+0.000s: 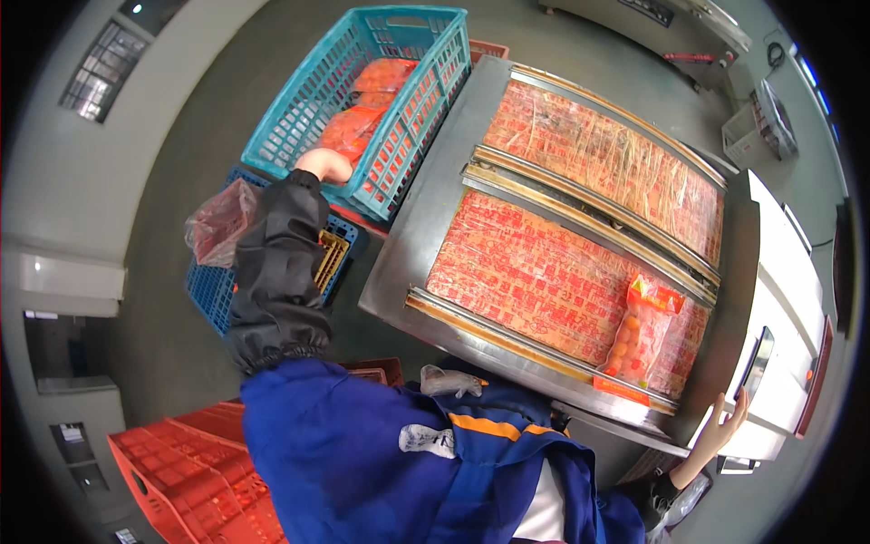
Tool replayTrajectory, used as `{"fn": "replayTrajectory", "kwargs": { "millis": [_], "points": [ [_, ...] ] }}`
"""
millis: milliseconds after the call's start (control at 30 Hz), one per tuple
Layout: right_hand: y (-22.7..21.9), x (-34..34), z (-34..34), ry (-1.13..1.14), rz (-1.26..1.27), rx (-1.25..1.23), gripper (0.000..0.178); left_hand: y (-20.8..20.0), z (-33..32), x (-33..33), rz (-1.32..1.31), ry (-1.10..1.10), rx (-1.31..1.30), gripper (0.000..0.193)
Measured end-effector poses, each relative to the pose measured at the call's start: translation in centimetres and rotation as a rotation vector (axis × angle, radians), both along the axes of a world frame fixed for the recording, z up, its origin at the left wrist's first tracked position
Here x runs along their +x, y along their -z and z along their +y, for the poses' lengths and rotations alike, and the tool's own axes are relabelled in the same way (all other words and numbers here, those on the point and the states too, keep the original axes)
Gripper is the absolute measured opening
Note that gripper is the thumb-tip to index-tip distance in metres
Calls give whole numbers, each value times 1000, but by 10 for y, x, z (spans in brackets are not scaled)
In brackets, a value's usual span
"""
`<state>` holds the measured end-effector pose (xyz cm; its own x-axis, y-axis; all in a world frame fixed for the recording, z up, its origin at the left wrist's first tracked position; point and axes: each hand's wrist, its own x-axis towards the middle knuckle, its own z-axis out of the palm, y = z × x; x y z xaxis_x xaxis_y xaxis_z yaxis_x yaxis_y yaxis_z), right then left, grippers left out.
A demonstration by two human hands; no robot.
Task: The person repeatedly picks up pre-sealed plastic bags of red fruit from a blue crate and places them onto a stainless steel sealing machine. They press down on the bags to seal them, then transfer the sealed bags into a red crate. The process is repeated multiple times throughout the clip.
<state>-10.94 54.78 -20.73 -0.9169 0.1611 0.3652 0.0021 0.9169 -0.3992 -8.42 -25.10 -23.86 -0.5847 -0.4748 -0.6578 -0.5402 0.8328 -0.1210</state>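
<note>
My left hand [324, 166] reaches over the near rim of a teal plastic crate [276, 127]. Its fingers are bent down beside red-orange bags [349, 132] lying in the crate, and their tips are hidden. At the lower right, my right hand [722, 428] holds nothing, its fingers stretched apart near the white side of a machine. A clear and red plastic bag [625, 344] with orange round pieces inside rests on the machine's patterned bed [535, 272], across its front metal bar [507, 335].
Another patterned bed [603, 163] lies behind the first. A red crate [199, 467] stands at lower left. Left of the machine are a blue crate [210, 295] and a pinkish plastic bag [222, 222]. A white basket [745, 132] sits at the far right.
</note>
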Motion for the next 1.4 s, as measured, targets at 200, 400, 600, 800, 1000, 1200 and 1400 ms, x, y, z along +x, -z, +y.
{"fn": "replayTrajectory", "kwargs": {
  "millis": [200, 400, 600, 800, 1000, 1200, 1400],
  "points": [
    [15, 37, -21, 49, -128, -228, 38, 26, -11, 20, 497, 371, 194, 31],
    [65, 29, 13, -130, -36, -61, 36, -25, -8, 8, 933, -158, 327, 25],
    [33, 5, -63, -450, -71, -70, 36, -129, 30, 27, 1192, 102, 562, 23],
    [52, 20, -262, -671, -864, -1183, 43, -97, 203, 23, 1093, 242, 988, 24],
    [107, 28, -329, -310, -998, -1491, 32, 64, 292, 77, 964, 75, 1123, 39],
    [123, 22, -322, -355, -995, -1382, 26, 73, 298, 72, 699, -642, 1343, 57],
    [116, 13, -297, -451, -494, -662, 21, 105, 310, 72, 944, -319, 964, 40]
  ]
}}
